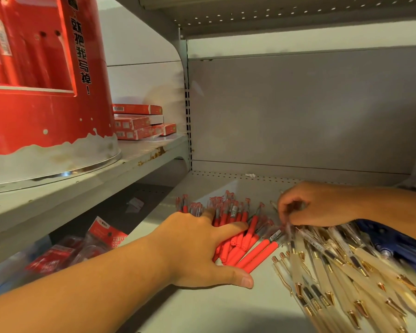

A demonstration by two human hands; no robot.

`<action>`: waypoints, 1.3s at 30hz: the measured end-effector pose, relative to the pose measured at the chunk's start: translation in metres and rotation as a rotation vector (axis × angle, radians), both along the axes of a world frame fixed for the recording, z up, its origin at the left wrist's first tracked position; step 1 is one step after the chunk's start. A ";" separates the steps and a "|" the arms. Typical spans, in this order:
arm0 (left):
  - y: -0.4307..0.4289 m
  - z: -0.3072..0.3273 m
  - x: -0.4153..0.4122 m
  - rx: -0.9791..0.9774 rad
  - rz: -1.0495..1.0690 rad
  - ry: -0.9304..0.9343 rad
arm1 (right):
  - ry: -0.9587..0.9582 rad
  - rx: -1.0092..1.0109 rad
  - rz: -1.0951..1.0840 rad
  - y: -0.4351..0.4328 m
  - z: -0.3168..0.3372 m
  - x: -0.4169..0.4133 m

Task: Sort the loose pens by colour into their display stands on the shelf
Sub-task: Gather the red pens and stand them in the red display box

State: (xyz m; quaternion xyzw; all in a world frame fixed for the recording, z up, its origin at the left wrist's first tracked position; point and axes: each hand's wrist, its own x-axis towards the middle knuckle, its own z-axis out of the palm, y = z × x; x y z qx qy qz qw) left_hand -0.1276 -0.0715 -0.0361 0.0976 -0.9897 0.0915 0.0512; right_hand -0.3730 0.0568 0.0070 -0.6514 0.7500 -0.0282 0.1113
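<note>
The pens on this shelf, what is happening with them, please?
A person sorts pens on a grey shelf. The left hand lies flat on the red pens. The right hand curls its fingers over the edge of the cream pens; blur hides any grip. A red display stand sits higher up, at left.

A stationery shop: grey metal retail shelving, a red pen display stand, boxed stock.

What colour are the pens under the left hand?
Red. The pens under the left hand show best in the head view.
</note>
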 end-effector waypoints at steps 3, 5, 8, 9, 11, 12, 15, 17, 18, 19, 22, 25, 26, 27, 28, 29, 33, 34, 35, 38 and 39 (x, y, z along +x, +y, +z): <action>0.000 -0.002 -0.001 0.014 0.005 0.024 | 0.004 0.078 0.015 0.000 0.001 0.007; -0.001 -0.004 -0.001 0.026 0.004 0.037 | 0.047 0.133 0.010 -0.002 0.005 0.014; -0.004 -0.004 0.000 0.038 0.006 0.039 | 0.099 0.214 -0.006 -0.010 0.010 0.022; -0.004 -0.004 0.001 0.047 0.012 0.029 | 0.112 0.233 -0.011 -0.013 0.012 0.025; -0.006 -0.003 0.002 0.072 0.024 0.000 | 0.122 0.236 -0.030 -0.019 0.012 0.028; -0.007 -0.003 0.003 0.083 0.029 -0.012 | 0.124 0.223 -0.032 -0.021 0.011 0.030; -0.008 -0.004 0.006 0.102 0.036 -0.026 | 0.108 0.156 -0.045 -0.024 0.008 0.029; -0.008 -0.005 0.006 0.105 0.034 -0.011 | 0.121 0.109 -0.069 -0.023 0.007 0.026; -0.008 -0.005 0.006 0.102 0.029 0.001 | 0.135 0.093 -0.086 -0.023 0.006 0.024; -0.008 -0.005 0.005 0.099 0.026 0.012 | 0.149 0.084 -0.102 -0.024 0.005 0.022; -0.010 -0.006 0.004 0.099 0.028 0.033 | 0.177 0.077 -0.108 -0.029 0.002 0.017; -0.013 -0.007 0.003 0.086 0.035 0.038 | 0.113 0.066 -0.057 -0.036 0.001 0.017; -0.015 -0.006 0.003 0.074 0.032 0.038 | 0.092 0.067 -0.040 -0.039 0.001 0.018; -0.016 -0.006 0.002 0.061 0.029 0.038 | 0.073 0.067 -0.027 -0.041 0.001 0.018; -0.017 -0.005 0.001 0.049 0.025 0.040 | 0.054 0.065 -0.017 -0.043 0.001 0.018; -0.017 -0.005 0.000 0.041 0.021 0.043 | 0.035 0.057 -0.007 -0.045 0.001 0.019; -0.018 -0.005 0.002 0.039 0.008 0.070 | -0.031 0.011 0.026 -0.047 -0.002 0.017; -0.018 -0.005 0.002 0.036 0.011 0.073 | -0.034 0.001 0.027 -0.047 -0.003 0.015; -0.018 -0.006 0.002 0.034 0.015 0.074 | -0.027 -0.007 0.026 -0.047 -0.003 0.013; -0.016 -0.007 0.002 0.040 0.027 0.075 | 0.009 -0.021 0.001 -0.049 -0.006 0.008; -0.015 -0.007 0.002 0.040 0.033 0.076 | 0.009 -0.019 0.003 -0.051 -0.007 0.007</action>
